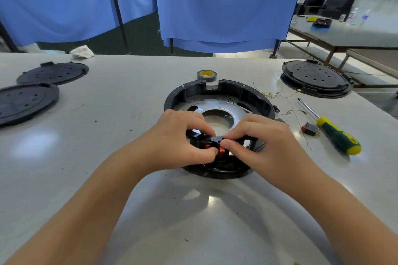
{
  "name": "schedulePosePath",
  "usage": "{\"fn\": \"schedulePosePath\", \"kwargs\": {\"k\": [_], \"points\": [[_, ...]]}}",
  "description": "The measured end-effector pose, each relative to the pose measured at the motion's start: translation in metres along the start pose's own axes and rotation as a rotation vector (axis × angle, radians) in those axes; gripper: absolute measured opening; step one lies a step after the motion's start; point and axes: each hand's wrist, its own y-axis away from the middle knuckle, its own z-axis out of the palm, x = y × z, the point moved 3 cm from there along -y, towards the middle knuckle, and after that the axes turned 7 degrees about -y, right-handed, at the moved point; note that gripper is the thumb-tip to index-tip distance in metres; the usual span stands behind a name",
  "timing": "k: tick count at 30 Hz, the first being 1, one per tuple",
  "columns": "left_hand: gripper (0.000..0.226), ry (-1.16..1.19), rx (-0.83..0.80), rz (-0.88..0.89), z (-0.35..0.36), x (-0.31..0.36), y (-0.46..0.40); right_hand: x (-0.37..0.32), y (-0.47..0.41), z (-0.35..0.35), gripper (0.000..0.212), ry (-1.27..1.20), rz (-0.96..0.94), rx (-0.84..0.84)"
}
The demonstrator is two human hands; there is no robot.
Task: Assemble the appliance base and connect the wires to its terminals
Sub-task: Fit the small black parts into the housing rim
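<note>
Glossy pale table (pixel 129 135), matt black plastic base ring (pixel 254 97), shiny metal plate (pixel 217 106), blue cloth curtains (pixel 226 6)

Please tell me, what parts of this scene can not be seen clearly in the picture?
Head view only:
- Near rim of the appliance base: hidden by the left hand and right hand.
- Small black and red part they pinch: mostly covered by fingers.
- Thin wires: too fine to trace.
- Items on the far table: blurred.

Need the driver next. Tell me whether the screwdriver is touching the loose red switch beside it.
Apart. The head view shows bare table between the screwdriver handle and the loose red switch lying left of it.
</note>
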Motion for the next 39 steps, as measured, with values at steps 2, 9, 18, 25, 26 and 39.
{"fn": "schedulePosePath", "kwargs": {"k": [2,9,18,25,26,39], "points": [[0.018,-0.012,0.007,0.01,0.0,0.0,0.0,0.0,0.001,0.001,0.004,0.005,-0.004,0.011],[0.019,-0.006,0.012,-0.007,0.0,-0.002,-0.001,0.001,0.001,0.0,0.004,0.014,-0.026,0.014],[0.005,0.067,0.036,0.004,-0.001,-0.004,-0.001,0.003,0.0,-0.003,0.014,-0.037,0.042,-0.037],[0.007,0.07,0.032,0.03,0.001,-0.004,-0.002,0.003,0.001,-0.002,0.012,-0.008,0.008,-0.004],[0.008,0.074,0.026,0.028,0.0,-0.004,-0.002,0.003,0.002,-0.002,0.011,-0.002,-0.002,-0.002],[0.017,0.06,-0.036,-0.021,-0.006,-0.007,-0.001,0.002,0.001,0.007,0.013,0.003,-0.056,0.045]]}}
